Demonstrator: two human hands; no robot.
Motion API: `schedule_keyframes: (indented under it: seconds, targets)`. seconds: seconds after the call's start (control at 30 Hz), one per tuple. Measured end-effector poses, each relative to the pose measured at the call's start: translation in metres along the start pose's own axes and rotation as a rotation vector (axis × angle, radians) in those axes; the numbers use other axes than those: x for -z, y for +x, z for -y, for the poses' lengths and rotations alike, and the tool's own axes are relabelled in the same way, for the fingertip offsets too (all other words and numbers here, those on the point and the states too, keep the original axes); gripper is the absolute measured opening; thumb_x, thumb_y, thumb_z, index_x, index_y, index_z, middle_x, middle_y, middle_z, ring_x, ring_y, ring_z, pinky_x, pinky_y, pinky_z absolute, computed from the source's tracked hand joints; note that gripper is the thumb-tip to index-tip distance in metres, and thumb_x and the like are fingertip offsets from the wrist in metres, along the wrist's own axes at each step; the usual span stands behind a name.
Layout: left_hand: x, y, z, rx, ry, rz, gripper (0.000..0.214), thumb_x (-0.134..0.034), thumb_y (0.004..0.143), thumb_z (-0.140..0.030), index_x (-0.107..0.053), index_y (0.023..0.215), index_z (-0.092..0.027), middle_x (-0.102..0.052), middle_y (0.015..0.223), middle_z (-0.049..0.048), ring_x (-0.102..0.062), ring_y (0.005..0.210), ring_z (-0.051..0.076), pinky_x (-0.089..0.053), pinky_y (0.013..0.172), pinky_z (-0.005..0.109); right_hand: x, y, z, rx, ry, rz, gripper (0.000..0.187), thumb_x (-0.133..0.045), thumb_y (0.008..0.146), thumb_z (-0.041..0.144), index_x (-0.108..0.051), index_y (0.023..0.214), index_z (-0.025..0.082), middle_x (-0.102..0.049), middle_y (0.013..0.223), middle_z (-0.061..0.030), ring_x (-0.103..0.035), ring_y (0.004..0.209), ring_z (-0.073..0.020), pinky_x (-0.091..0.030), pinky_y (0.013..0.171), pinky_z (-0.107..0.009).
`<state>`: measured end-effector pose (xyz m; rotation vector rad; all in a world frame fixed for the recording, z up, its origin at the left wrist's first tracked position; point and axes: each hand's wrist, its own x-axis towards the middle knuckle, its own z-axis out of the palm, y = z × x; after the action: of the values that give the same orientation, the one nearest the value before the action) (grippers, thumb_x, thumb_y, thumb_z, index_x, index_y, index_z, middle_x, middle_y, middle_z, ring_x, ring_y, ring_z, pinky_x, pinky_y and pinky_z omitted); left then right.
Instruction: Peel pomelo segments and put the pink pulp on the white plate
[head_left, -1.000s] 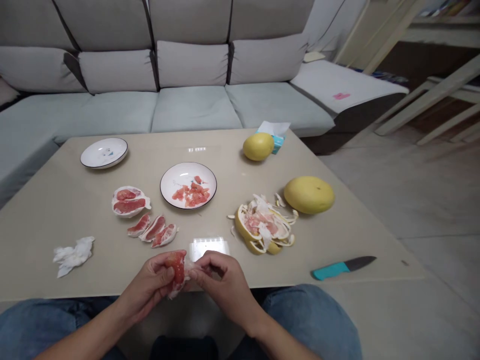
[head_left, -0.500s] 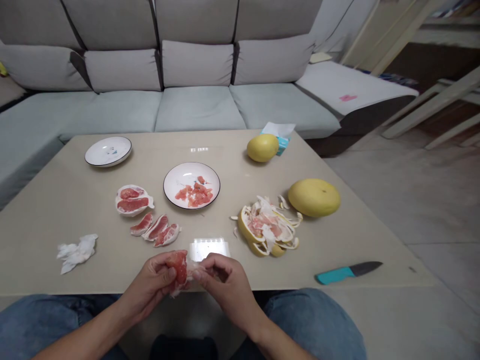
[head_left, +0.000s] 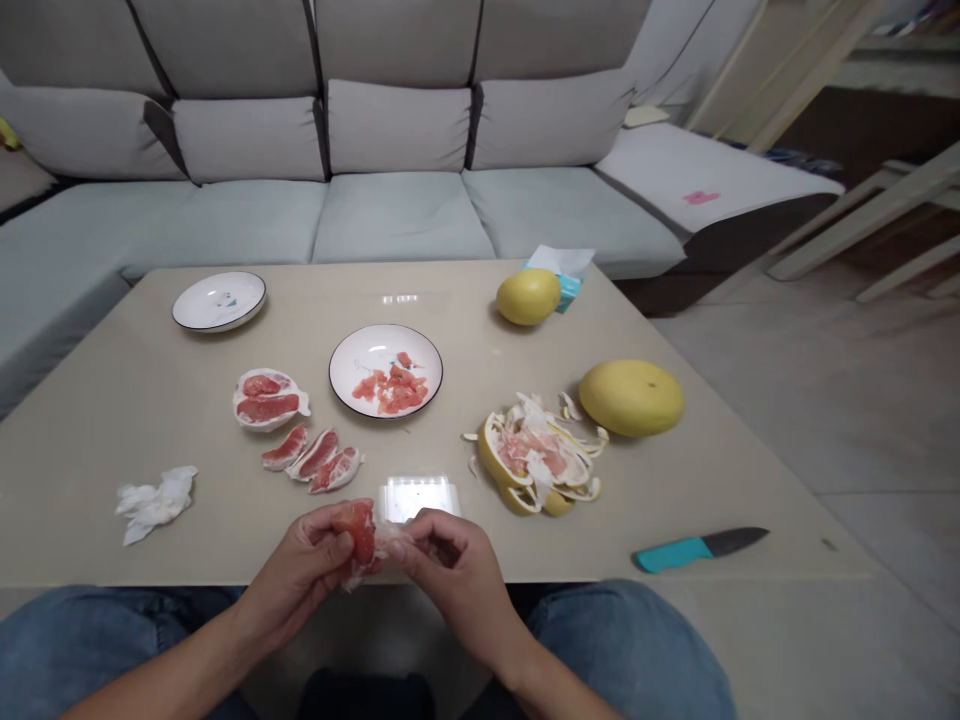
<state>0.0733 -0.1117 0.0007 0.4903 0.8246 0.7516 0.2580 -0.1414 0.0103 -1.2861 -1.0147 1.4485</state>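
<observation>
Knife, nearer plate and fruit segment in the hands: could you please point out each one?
Knife (head_left: 702, 548): head view, on the turquoise handle, near the blade.
Nearer plate (head_left: 347, 363): head view, on its bare white surface.
Fruit segment (head_left: 364, 529): head view, on its red flesh.

A: From where is the camera looking?

B: It is riding on the person's head and facing forward and down, over two knees in blue denim that are showing along the lower edge.

A: What is coming closest?

B: The knees and two bare forearms, which are entering through the bottom edge; the bare left hand and bare right hand are appearing low, near mid-width.

A: How far is the view reaching?

B: It is crossing a glossy beige table, cropping its near left corner, and ending at a long grey fabric sofa, whose backs are leaving the top. Rightward it is including grey tiled floor.
</observation>
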Motion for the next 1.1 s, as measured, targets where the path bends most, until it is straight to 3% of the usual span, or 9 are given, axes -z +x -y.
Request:
schedule_keyframes:
  seconds: [0.27,0.37,0.43,0.53,0.6,0.77,0.93,1.1]
  targets:
    - [0.004,0.002,-0.002,0.020,0.021,0.045,0.031,-0.079,0.073,-0.024,-0.073,0.103,-0.019,-0.071,0.081,0.0037,-0.066,0.073,0.015,-0.054,0.079,0.032,0.001,0.002,-0.001,-0.031,0.090,0.069,0.034,-0.075,0.071,0.047,-0.062,0.068,0.016,-0.054,0.058,0.0032,-0.043,0.054,-0.0095,-0.034,0.053,-0.022]
    - [0.004,0.003,-0.004,-0.004,0.076,0.027,0.034,-0.082,0.069,-0.028,-0.074,0.101,-0.018,-0.068,0.081,0.0032,-0.063,0.074,0.015,-0.052,0.075,0.027,0.003,0.004,0.002,0.033,-0.073,0.080,0.025,-0.071,0.077,0.041,-0.064,0.071,0.017,-0.056,0.062,0.0021,-0.048,0.059,-0.0114,-0.039,0.057,-0.023]
    - [0.004,0.003,-0.005,-0.051,0.146,0.008,0.033,-0.083,0.067,-0.031,-0.075,0.094,-0.016,-0.066,0.079,0.0026,-0.060,0.073,0.014,-0.049,0.070,0.023,0.005,0.006,0.003,0.081,-0.237,0.045,0.021,-0.075,0.072,0.034,-0.067,0.084,0.018,-0.064,0.077,-0.0010,-0.054,0.070,-0.0147,-0.045,0.066,-0.026]
    - [0.003,0.003,-0.007,-0.111,0.276,-0.014,0.030,-0.082,0.067,-0.035,-0.077,0.090,-0.016,-0.064,0.081,0.0034,-0.058,0.077,0.016,-0.046,0.071,0.022,0.006,0.007,-0.001,0.140,-0.357,0.014,0.065,-0.086,0.060,0.027,-0.059,0.119,0.022,-0.065,0.113,-0.0076,-0.059,0.093,-0.0213,-0.048,0.084,-0.033]
    - [0.004,0.004,-0.008,-0.135,0.353,-0.025,0.031,-0.081,0.068,-0.034,-0.077,0.095,-0.018,-0.063,0.086,0.0041,-0.058,0.081,0.018,-0.046,0.073,0.023,0.005,0.008,-0.004,0.216,-0.374,0.028,0.074,-0.086,0.061,0.026,-0.053,0.128,0.023,-0.063,0.120,-0.0096,-0.059,0.101,-0.0231,-0.047,0.089,-0.036]
    - [0.006,0.005,-0.006,-0.190,0.470,-0.062,0.030,-0.079,0.070,-0.030,-0.078,0.098,-0.021,-0.060,0.086,0.0034,-0.053,0.074,0.015,-0.043,0.065,0.022,0.004,0.008,-0.010,0.474,-0.500,-0.022,0.007,-0.068,0.084,0.028,-0.069,0.086,0.022,-0.070,0.080,-0.0041,-0.062,0.077,-0.0183,-0.047,0.073,-0.031]
    - [0.007,0.005,-0.006,-0.185,0.478,-0.070,0.031,-0.079,0.070,-0.031,-0.078,0.099,-0.022,-0.062,0.088,0.0044,-0.054,0.079,0.017,-0.044,0.069,0.024,0.004,0.010,-0.010,0.463,-0.589,0.006,0.011,-0.071,0.081,0.031,-0.070,0.081,0.020,-0.063,0.065,-0.0008,-0.056,0.062,-0.0150,-0.042,0.060,-0.026]
    - [0.003,0.004,-0.008,-0.185,0.499,-0.069,0.028,-0.079,0.070,-0.030,-0.078,0.097,-0.021,-0.062,0.088,0.0046,-0.054,0.078,0.017,-0.044,0.068,0.023,0.003,0.008,-0.008,0.452,-0.563,0.057,0.012,-0.065,0.086,0.028,-0.070,0.078,0.021,-0.061,0.065,-0.0001,-0.053,0.062,-0.0141,-0.040,0.061,-0.025]
